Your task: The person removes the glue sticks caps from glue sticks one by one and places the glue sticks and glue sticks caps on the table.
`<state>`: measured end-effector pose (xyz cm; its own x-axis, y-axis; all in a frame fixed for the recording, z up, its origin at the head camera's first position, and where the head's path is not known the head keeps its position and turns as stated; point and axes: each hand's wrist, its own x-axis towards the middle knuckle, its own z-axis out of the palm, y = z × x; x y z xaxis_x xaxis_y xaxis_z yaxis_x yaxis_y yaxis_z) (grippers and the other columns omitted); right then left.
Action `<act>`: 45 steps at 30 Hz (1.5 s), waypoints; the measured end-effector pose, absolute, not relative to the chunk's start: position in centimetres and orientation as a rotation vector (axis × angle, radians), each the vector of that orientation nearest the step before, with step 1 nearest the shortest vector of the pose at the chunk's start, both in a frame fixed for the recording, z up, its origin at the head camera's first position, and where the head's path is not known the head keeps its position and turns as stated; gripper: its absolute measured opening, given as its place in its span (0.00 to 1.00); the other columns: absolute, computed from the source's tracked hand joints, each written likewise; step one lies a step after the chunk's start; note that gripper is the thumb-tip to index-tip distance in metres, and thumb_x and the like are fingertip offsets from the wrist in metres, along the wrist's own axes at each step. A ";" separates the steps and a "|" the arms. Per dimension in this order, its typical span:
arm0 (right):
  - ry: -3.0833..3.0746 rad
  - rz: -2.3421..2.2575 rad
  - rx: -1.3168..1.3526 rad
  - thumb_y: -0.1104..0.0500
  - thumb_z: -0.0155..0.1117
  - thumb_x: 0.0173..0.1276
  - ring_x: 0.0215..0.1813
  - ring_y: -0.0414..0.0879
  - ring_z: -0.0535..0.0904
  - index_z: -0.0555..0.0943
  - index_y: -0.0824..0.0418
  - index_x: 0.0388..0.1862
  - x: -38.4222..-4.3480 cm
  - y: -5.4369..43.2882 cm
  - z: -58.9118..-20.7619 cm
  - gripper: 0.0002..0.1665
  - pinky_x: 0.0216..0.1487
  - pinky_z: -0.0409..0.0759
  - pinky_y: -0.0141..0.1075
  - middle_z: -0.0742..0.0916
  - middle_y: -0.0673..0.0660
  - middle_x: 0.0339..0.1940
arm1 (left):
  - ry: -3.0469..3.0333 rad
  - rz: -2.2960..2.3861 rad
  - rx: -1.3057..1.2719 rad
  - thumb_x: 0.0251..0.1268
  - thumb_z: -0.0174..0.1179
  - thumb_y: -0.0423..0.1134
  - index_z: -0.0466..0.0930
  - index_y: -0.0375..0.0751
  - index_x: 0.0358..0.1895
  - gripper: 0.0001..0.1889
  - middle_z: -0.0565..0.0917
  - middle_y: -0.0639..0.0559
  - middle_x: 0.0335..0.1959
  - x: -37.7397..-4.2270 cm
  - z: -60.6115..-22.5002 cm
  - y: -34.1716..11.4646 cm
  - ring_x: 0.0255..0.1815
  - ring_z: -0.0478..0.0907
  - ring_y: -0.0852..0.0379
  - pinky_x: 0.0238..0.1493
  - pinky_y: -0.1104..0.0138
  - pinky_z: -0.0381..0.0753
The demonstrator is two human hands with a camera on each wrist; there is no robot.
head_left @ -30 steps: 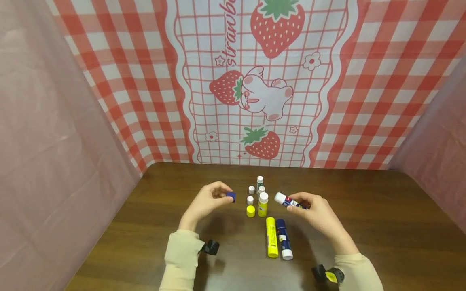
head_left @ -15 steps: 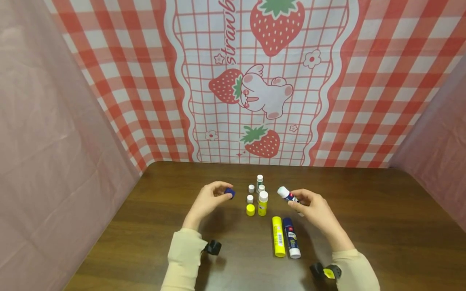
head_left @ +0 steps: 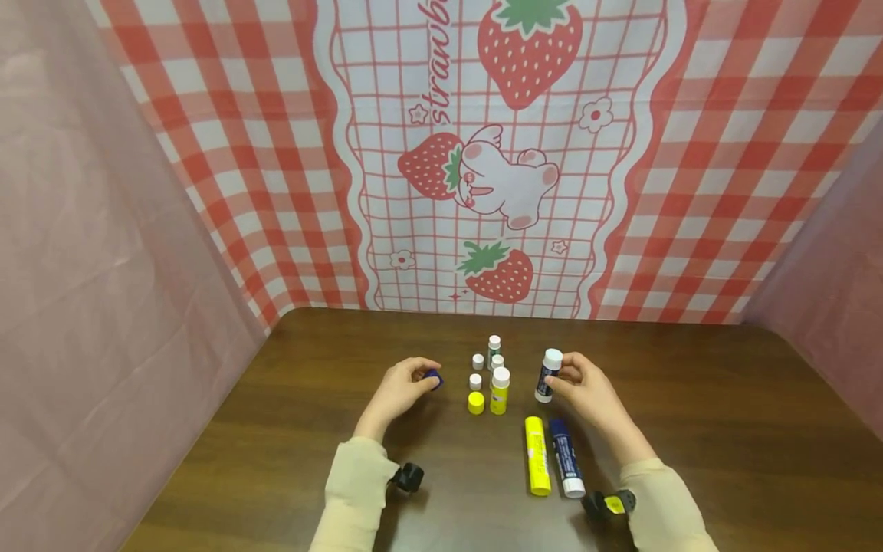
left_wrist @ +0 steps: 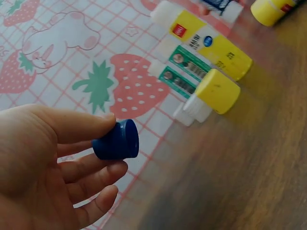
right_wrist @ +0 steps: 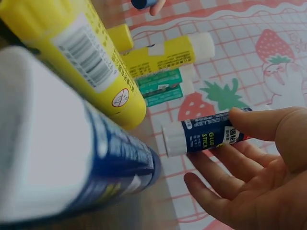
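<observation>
My left hand (head_left: pixel 400 391) pinches a dark blue cap (left_wrist: pixel 117 140) between thumb and fingers, its hollow end showing in the left wrist view. In my right hand (head_left: pixel 592 395) is a navy glue stick (head_left: pixel 548 379), held nearly upright with its white end (head_left: pixel 553 358) on top, at or just above the table; contact cannot be made out. Between the hands, a yellow glue stick (head_left: pixel 500 395) stands upright with green glue sticks (head_left: pixel 494 353) behind it, one mostly hidden. Left of them sit a yellow cap (head_left: pixel 476 403) and two small white caps (head_left: pixel 475 381).
Nearer my body, a large yellow glue stick (head_left: pixel 537 456) and a large navy glue stick (head_left: pixel 567 460) lie side by side on the brown table (head_left: pixel 290 429). A red checked strawberry cloth (head_left: pixel 510 176) hangs behind the table's far edge.
My right hand has turned the navy glue stick from slanted to nearly upright and lowered it. My left hand has dropped slightly with the cap. The two lying glue sticks have rolled right.
</observation>
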<state>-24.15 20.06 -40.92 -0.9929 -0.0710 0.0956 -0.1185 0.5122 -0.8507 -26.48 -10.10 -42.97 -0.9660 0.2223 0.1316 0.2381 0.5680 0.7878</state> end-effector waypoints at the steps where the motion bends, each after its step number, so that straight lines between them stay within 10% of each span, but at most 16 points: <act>1: -2.687 1.519 0.177 0.59 0.60 0.63 0.50 0.57 0.78 0.69 0.69 0.49 -24.4 20.1 -41.0 0.20 0.49 0.76 0.44 0.81 0.69 0.49 | -2.772 -1.384 -0.412 0.59 0.59 0.38 0.79 0.40 0.48 0.13 0.80 0.48 0.45 -26.6 -43.0 -10.0 0.41 0.74 0.54 0.41 0.62 0.74; 45: -2.729 1.374 0.105 0.62 0.62 0.59 0.50 0.60 0.77 0.72 0.71 0.49 -30.8 18.0 -42.7 0.21 0.51 0.73 0.48 0.81 0.69 0.47 | -2.739 -1.194 -0.309 0.51 0.63 0.29 0.81 0.39 0.41 0.12 0.81 0.45 0.42 -32.0 -45.0 -6.6 0.42 0.76 0.51 0.47 0.60 0.73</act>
<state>-30.76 18.04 -42.74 -0.9941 -0.0231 0.1061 -0.0991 0.5941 -0.7982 -31.97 -6.62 -44.96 -0.9696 0.1319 0.2062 0.2409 0.6645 0.7074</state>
